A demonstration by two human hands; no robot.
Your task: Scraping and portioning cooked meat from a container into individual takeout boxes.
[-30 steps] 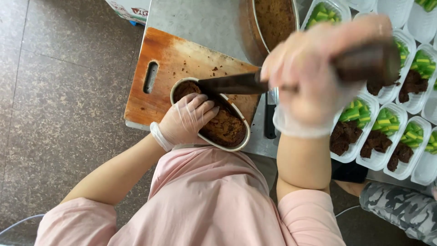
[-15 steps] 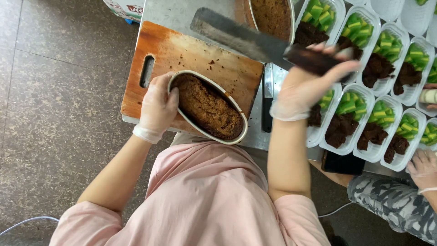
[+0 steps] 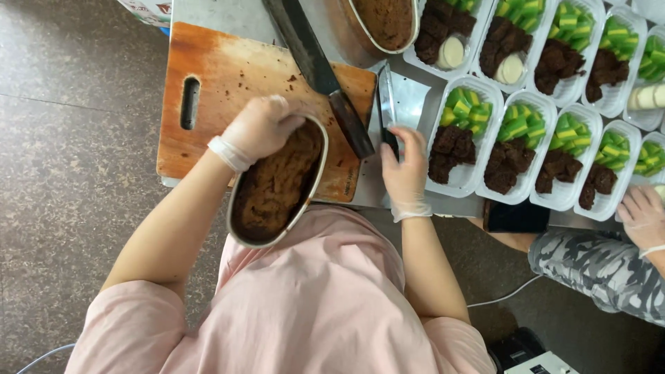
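My left hand (image 3: pixel 258 129), in a clear glove, grips the far rim of an oval metal tin (image 3: pixel 239 228) filled with brown cake (image 3: pixel 277 183). The tin hangs over the near edge of the wooden cutting board (image 3: pixel 228 76), close to my pink shirt. A large knife (image 3: pixel 312 62) lies slanted on the board with its dark handle pointing toward me. My gloved right hand (image 3: pixel 405 170) is beside the board, its fingers closed on the black handle of a small knife (image 3: pixel 385 104) that lies on the steel table.
White trays (image 3: pixel 509 197) of brown cake pieces and green-yellow layered slices fill the table's right side. A second cake tin (image 3: pixel 388 24) sits at the back. A co-worker's gloved hand (image 3: pixel 644 215) and patterned trouser leg (image 3: pixel 596 270) are at right. Tiled floor (image 3: pixel 69 208) lies left.
My right hand laid the large knife on the board and dropped to the small knife. My left hand pulled the tin off the board toward my body.
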